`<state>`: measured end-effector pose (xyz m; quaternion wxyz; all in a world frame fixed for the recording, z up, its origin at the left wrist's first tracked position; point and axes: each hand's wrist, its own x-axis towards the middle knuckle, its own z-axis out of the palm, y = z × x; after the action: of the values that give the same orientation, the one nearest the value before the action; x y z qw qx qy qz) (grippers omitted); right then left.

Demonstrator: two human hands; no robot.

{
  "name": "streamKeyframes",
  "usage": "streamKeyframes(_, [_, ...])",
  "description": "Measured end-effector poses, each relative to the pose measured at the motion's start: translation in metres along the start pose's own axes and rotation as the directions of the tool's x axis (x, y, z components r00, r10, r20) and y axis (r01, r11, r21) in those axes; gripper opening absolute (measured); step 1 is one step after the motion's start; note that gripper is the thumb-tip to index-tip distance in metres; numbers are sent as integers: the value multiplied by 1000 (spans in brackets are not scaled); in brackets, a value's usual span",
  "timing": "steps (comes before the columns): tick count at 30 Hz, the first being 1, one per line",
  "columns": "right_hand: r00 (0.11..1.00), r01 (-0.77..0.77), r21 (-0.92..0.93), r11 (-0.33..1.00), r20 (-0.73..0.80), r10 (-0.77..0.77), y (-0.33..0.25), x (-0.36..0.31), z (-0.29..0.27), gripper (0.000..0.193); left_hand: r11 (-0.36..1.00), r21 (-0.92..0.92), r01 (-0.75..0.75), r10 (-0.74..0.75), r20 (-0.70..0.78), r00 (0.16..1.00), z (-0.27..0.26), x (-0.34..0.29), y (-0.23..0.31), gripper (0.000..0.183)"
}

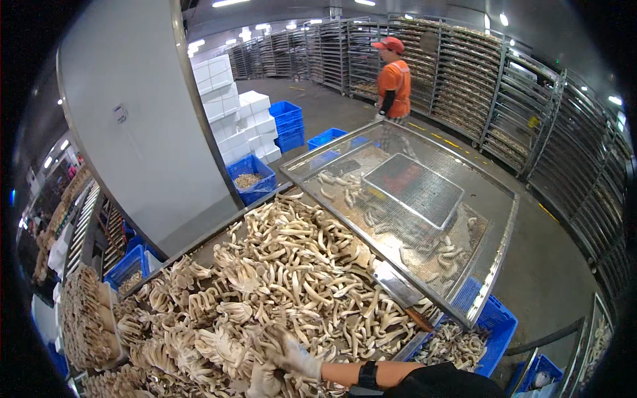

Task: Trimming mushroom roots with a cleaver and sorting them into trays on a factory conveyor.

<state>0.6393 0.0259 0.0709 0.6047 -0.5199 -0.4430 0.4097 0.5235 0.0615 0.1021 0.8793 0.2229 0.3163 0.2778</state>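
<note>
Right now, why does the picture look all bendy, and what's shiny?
Head view: the wide fisheye lens bows the tall racks and grey panel, and the corners go black; head view: the ceiling lights glare white, and the knife blade gleams; head view: mid-picture, the mushrooms look clear enough to tell apart.

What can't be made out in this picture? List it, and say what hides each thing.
All in the head view:
Right hand: fingertips blend into the mushrooms, so its grip is unclear.
Pale shape: crowded by mushrooms at the lower edge; whether it is the left hand, I cannot tell.
Co-worker: lower legs obscured by the mesh frame.
Blue crate: partly covered by the dark sleeve.
Distant racks: contents too small.
</note>
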Motion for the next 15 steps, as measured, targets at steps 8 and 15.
streamKeyframes(8, [890, -361, 290, 886, 391, 234, -64, -24, -17, 70, 988, 122, -94, 104, -72, 992, -122, 25, -7, 54])
streamKeyframes(15, [855, -389, 193, 901, 440, 275, -53, -8, -38, 69, 918, 325, -226, 268, -91, 959, -27, -33, 20, 42])
